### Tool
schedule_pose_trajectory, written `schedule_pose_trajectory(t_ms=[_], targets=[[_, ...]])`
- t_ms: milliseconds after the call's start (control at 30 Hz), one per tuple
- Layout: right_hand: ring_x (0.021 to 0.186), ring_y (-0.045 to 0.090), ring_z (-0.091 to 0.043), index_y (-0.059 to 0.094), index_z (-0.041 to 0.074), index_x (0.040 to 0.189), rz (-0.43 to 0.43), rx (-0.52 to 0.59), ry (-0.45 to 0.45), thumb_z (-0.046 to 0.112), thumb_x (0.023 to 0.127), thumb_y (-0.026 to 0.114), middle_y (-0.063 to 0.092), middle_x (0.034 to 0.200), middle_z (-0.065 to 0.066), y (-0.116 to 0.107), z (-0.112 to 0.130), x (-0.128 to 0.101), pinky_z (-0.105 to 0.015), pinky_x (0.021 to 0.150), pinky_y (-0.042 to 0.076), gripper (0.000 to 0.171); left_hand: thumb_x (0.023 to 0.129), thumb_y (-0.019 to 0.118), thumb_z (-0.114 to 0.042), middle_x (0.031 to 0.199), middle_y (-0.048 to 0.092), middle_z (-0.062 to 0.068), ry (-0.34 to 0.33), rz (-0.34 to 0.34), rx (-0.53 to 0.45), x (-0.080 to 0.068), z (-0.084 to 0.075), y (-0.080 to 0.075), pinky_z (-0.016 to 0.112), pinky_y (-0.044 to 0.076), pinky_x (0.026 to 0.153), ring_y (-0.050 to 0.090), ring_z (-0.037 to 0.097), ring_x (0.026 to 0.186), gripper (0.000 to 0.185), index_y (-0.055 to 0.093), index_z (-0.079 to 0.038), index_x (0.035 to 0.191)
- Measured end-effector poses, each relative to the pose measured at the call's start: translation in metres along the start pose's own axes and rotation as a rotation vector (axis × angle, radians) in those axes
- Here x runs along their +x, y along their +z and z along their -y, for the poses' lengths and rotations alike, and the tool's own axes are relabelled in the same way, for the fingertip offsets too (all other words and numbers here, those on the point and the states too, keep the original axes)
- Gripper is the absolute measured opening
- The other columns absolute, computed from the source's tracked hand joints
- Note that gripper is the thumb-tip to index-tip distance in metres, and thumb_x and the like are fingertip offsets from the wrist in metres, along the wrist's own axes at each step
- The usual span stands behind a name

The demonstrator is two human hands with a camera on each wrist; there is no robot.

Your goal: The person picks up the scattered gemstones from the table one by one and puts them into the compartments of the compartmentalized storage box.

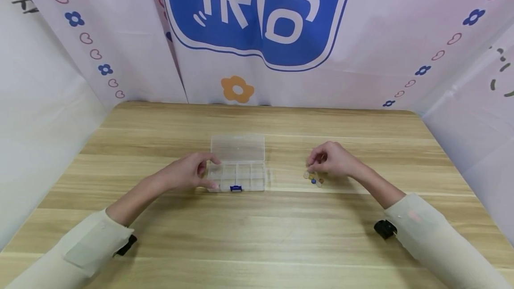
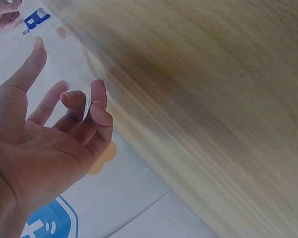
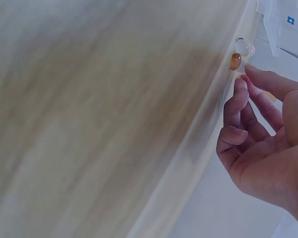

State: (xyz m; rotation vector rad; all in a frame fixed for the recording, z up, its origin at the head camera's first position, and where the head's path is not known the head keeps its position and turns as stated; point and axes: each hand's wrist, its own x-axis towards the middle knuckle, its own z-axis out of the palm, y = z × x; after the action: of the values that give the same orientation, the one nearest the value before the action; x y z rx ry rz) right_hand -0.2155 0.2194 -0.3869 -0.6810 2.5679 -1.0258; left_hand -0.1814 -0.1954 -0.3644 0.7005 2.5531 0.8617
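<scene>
A clear plastic compartment box lies open mid-table, its lid folded back and a blue latch at the front. My left hand holds its left end, thumb on the far corner, fingers on the near edge; in the left wrist view the left hand has loosely curled fingers. Several small beads lie to the right. My right hand hovers over them with fingers curled. Thumb and forefinger of the right hand meet beside an orange bead and a clear bead; whether they pinch one is unclear.
The wooden table is walled on three sides by a pink printed cloth backdrop. Both forearms wear cream sleeves with black wrist mounts.
</scene>
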Motion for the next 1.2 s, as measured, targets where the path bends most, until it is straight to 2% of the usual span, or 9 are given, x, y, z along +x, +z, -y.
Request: schedule_pose_trajectory(t_ms=[267,767,1200], targets=[[0.071,0.057,-0.014,0.076,0.004,0.085,0.032,0.014,-0.015,0.002,0.093,0.076,0.072,0.083,-0.003,0.0011,-0.0029,-0.0010,-0.023,0.062,0.047,0.009,0.087,0.086,-0.023,0.071,0.048,0.000,-0.006,0.002,0.000,0.0001,0.0007,0.0007,0.028,0.038,0.059,0.042,0.014,0.064,0.059,0.060,0.005,0.131],[0.069,0.057,-0.017,0.074,0.001,0.089,0.058,0.070,0.019,0.002,0.097,0.071,0.070,0.084,-0.006,-0.0012,-0.0031,-0.0006,-0.024,0.061,0.049,0.009,0.087,0.086,-0.023,0.072,0.048,0.001,-0.004,0.001,-0.006,0.0000,0.0013,0.0005,0.028,0.038,0.059,0.043,0.014,0.065,0.059,0.061,0.005,0.131],[0.069,0.064,-0.021,0.074,-0.002,0.094,0.057,0.130,0.027,0.001,0.098,0.068,0.072,0.085,-0.010,-0.0010,-0.0009,0.0020,-0.029,0.062,0.055,0.008,0.087,0.086,-0.023,0.073,0.047,0.001,0.002,0.000,-0.003,-0.0001,-0.0003,0.0003,0.028,0.037,0.060,0.042,0.015,0.066,0.059,0.061,0.006,0.131]])
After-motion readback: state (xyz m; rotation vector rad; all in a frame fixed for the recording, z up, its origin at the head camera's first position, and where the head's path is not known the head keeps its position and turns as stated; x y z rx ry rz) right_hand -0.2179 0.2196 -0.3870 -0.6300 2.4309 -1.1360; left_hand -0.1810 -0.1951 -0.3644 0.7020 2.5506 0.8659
